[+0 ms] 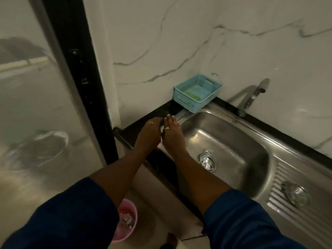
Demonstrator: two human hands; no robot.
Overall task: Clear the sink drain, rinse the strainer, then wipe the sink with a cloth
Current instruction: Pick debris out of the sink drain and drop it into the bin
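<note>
White marble wall behind, both hands — left hand (150, 131) and right hand (171, 131) — rest flat, open and empty on the black worktop (136, 126) edge, while the clogged round metal drain strainer (207, 160) waits right of them, so clearing hasn't begun; next, reach in and pinch out the scraps.

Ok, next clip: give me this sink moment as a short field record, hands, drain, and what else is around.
left hand: flat on the dark counter edge, holding nothing
right hand: beside it at the sink rim, holding nothing
drain: clogged with crumpled scraps
basket: blue, corner behind sink
tap: no water visible
bucket: pink, on floor, scraps inside
</note>
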